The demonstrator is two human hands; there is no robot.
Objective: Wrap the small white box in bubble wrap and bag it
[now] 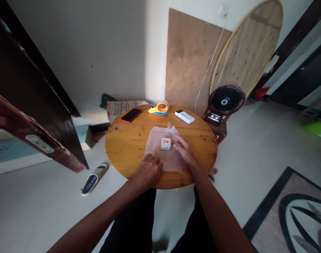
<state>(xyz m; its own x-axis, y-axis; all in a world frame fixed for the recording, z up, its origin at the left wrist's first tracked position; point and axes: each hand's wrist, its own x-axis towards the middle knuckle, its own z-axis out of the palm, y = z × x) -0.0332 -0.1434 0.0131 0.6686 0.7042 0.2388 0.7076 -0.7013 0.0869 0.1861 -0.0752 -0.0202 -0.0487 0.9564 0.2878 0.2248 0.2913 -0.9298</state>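
A small white box with red print [165, 143] lies on a sheet of pinkish bubble wrap [160, 132], spread on the round wooden table [123, 149]. My left hand [150, 169] rests at the near left edge of the wrap, its fingers curled down onto that edge; the fingertips are hidden. To the right of the box is my right hand [183, 149], over the wrap with its fingers stretched out and apart. Those fingers come close to the box; whether they touch it I cannot tell. A short strip of clear tape [169, 125] shows at the wrap's far edge.
Along the table's far side lie a red-edged phone [131, 115], an orange tape dispenser [160, 108] and a white handheld device [185, 116]. A dark fan [225, 101] stands on a stool right of the table. A slipper [94, 179] is on the floor at left.
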